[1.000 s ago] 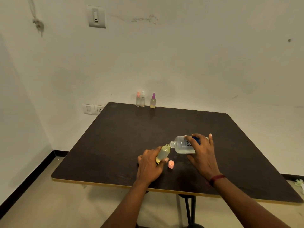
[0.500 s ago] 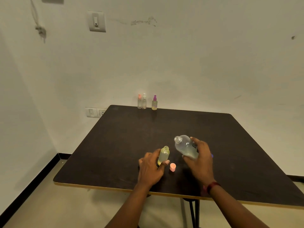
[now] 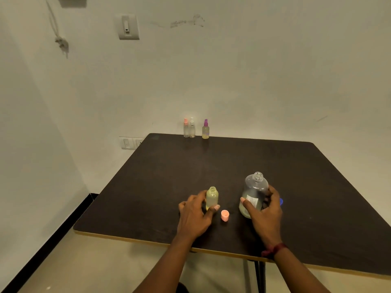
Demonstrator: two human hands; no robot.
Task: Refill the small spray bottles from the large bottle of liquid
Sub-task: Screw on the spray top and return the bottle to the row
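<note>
A small uncapped bottle (image 3: pixel 212 197) with yellowish liquid stands upright on the dark table (image 3: pixel 232 163); my left hand (image 3: pixel 195 214) grips its lower part between thumb and fingers. The large clear bottle (image 3: pixel 254 191), open at the neck, stands upright to the right with my right hand (image 3: pixel 264 212) wrapped round its lower half. A pink cap (image 3: pixel 225 215) lies between the two bottles. Something blue (image 3: pixel 281 201) peeks out behind my right hand.
Three capped spray bottles stand at the table's far edge against the wall: a pink-topped one (image 3: pixel 186 128), a white-topped one (image 3: pixel 192 127) and a purple-topped one (image 3: pixel 205 129) with yellow liquid. The table's near edge (image 3: pixel 148 240) lies just below my wrists.
The large bottle was tipped over the small bottle's mouth; my right hand has swung it upright and set it down to the right. The small bottle went from tilted to upright.
</note>
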